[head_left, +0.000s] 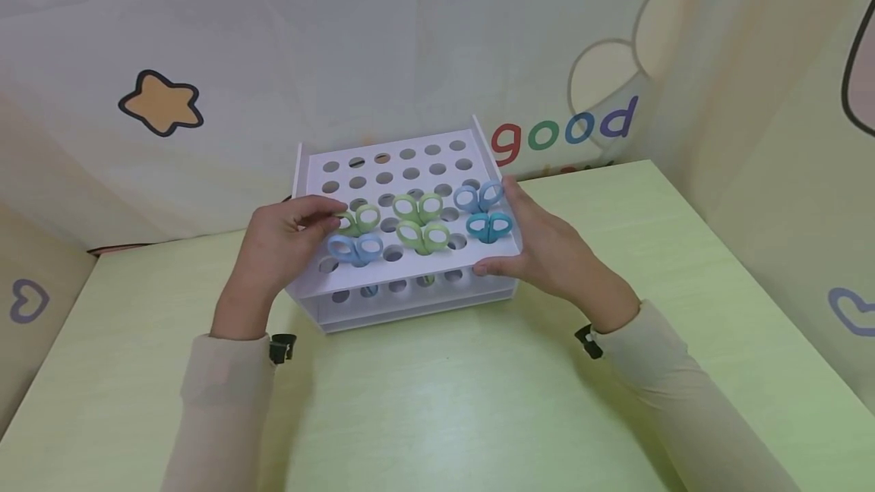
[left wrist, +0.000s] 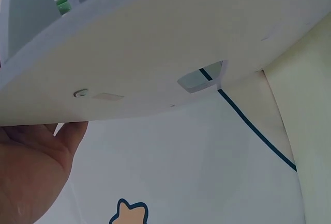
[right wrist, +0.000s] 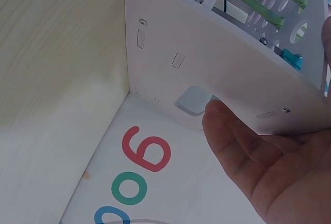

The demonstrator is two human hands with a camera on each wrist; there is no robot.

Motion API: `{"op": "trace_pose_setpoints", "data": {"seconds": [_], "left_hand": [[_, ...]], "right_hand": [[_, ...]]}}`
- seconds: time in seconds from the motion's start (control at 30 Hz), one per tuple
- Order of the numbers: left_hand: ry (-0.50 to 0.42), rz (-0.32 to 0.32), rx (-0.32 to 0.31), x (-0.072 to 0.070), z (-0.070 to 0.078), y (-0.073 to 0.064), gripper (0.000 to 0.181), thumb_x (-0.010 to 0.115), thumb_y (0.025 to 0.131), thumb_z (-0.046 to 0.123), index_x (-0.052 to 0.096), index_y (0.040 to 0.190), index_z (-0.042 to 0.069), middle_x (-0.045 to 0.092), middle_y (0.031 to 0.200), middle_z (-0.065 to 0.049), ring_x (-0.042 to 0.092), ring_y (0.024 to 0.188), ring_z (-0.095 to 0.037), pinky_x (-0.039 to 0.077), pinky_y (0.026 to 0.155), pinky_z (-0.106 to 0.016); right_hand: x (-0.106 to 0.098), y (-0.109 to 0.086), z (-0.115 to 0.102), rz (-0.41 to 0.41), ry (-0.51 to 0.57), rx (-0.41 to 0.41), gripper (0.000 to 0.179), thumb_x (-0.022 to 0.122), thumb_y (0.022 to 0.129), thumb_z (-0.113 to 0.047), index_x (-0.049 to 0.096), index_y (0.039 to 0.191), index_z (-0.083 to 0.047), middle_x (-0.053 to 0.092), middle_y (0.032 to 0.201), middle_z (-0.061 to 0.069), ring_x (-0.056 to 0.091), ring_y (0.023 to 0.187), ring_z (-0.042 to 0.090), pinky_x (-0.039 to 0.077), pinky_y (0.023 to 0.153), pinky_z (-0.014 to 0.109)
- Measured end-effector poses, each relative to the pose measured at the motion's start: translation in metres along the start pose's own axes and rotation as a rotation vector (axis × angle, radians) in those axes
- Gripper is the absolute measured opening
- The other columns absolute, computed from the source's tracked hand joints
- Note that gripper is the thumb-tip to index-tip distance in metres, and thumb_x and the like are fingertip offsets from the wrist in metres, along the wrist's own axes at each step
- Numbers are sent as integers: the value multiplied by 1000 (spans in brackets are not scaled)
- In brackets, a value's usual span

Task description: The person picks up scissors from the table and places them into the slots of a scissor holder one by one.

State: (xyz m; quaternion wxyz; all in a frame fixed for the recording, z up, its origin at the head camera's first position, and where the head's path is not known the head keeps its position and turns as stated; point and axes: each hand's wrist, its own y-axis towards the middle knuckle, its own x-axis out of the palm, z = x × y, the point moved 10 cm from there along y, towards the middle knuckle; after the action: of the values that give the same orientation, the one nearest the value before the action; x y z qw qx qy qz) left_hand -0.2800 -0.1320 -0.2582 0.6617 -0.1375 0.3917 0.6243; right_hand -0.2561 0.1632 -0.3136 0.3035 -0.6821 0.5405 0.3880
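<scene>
A white rack [head_left: 403, 279] with rows of round holes stands near the back wall. Several scissors sit handles-up in it. At its left side, my left hand [head_left: 276, 249] pinches the handle of light-green scissors [head_left: 367, 217] between thumb and fingertips. Blue scissors [head_left: 356, 249] are just in front. Two more pairs of light-green scissors [head_left: 424, 237] stand mid-rack, with pale-blue scissors [head_left: 478, 197] and teal scissors [head_left: 489, 226] at the right. My right hand [head_left: 554, 253] holds the rack's right side, thumb over its front corner; in the right wrist view its fingers lie along the side panel [right wrist: 160, 43].
The rack rests on a pale green table [head_left: 437, 401]. Behind it hangs a printed cloth wall [head_left: 342, 44] with a star and coloured letters. Another cloth wall [head_left: 786, 97] borders the right side. Oblong cutouts open in the rack's side panels.
</scene>
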Motion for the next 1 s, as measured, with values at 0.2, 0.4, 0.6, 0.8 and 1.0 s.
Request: {"op": "trace_pose_setpoints", "data": {"seconds": [0.2, 0.4, 0.6, 0.8, 1.0], "left_hand": [[42, -9, -23, 1, 0, -1, 21, 69, 95, 4, 78, 113, 11, 75, 108, -7, 66, 104, -26, 49, 89, -45], [87, -24, 0, 3, 1, 2, 23, 65, 97, 2, 76, 117, 11, 71, 120, -9, 63, 116, -29, 47, 97, -48], [91, -41, -41, 5, -6, 0, 27, 63, 99, 4, 73, 123, 12, 70, 124, -9, 62, 118, -29, 46, 99, -49], [27, -32, -52, 5, -10, -2, 34, 63, 101, 12, 66, 135, 14, 63, 136, -8, 60, 122, -29, 42, 104, -51], [22, -5, -14, 5, -12, -15, 41, 58, 104, 23, 57, 144, 14, 46, 154, -4, 39, 142, -29, 33, 111, -54]], "right_hand": [[0, 2, -1, -4, -1, -1, 129, 83, 79, -55, -6, 163, -15, 20, 166, 11, 35, 141, 33, 35, 110, 51], [0, 4, 1, -14, -3, -1, 129, 82, 79, -55, -6, 163, -15, 19, 166, 12, 33, 142, 34, 33, 111, 52], [4, 6, 2, -32, 8, -3, 129, 83, 79, -54, -7, 163, -15, 18, 166, 12, 32, 143, 35, 32, 112, 52], [3, 10, 4, -17, 19, -18, 130, 83, 79, -54, -8, 163, -16, 18, 166, 12, 32, 143, 34, 31, 112, 53], [1, 13, 14, -7, 58, -30, 128, 82, 80, -53, -7, 163, -13, 20, 165, 13, 36, 140, 34, 33, 111, 53]]}}
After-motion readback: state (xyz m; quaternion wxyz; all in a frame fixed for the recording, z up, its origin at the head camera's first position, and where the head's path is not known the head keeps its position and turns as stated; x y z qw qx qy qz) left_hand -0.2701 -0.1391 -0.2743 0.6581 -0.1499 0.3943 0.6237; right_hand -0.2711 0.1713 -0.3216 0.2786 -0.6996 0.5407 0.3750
